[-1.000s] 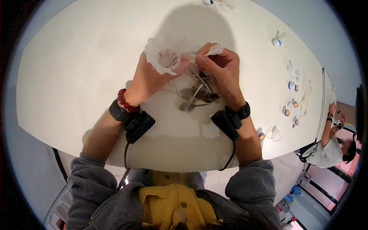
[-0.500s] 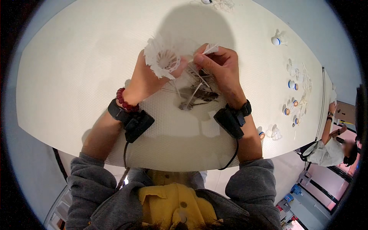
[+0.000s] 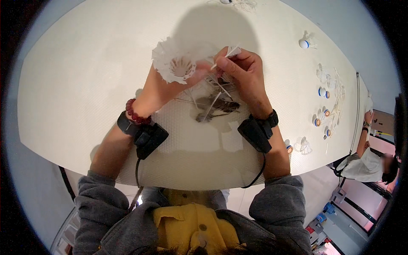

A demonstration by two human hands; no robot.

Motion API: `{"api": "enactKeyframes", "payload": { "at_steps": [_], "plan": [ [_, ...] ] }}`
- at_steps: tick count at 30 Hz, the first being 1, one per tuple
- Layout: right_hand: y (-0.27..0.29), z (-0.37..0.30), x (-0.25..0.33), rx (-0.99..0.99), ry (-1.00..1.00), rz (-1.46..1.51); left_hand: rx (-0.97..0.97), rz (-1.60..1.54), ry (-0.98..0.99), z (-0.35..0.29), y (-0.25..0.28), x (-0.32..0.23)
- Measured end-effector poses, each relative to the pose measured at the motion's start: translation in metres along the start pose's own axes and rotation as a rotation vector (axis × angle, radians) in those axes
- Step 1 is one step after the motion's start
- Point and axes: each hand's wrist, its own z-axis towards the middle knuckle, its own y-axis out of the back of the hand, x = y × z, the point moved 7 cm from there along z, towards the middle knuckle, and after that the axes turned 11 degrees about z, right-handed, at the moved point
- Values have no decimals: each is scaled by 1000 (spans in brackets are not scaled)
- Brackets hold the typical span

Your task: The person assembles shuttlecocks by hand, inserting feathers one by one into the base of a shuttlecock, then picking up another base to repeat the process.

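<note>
In my left hand [image 3: 163, 87] is a white feather shuttlecock [image 3: 174, 61], its flared skirt turned up toward me and its base hidden. The fingers wrap round it from behind and below. Close beside it on the right, my right hand [image 3: 244, 70] pinches a single white feather [image 3: 232, 52] between thumb and fingers, its quill pointing down and left toward the shuttlecock. Under both hands, dark and white loose feathers [image 3: 217, 106] lie in a small heap on the pale textured table [image 3: 76, 85].
Along the table's right side lie several cork bases with blue bands [image 3: 317, 122], a pile of pale quills [image 3: 338, 100] and a clear plastic skirt [image 3: 304, 146]. One white-headed shuttlecock [image 3: 304, 44] lies farther back. Another person [image 3: 363, 165] sits past the right edge.
The shuttlecock in my left hand has shifted slightly left and tilted, so its inside shows differently. My right hand keeps the feather, moved only a little. The other person's arm has moved.
</note>
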Motion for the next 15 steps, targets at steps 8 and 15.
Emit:
{"api": "enactKeyframes", "payload": {
  "at_steps": [8, 15],
  "plan": [
    [-6, 0, 3, 41, 40, -32, -112, -2, 10, -1, 4, 8],
    [-5, -2, 2, 40, 6, 8, -101, 60, 29, -1, 3, 6]
  ]
}}
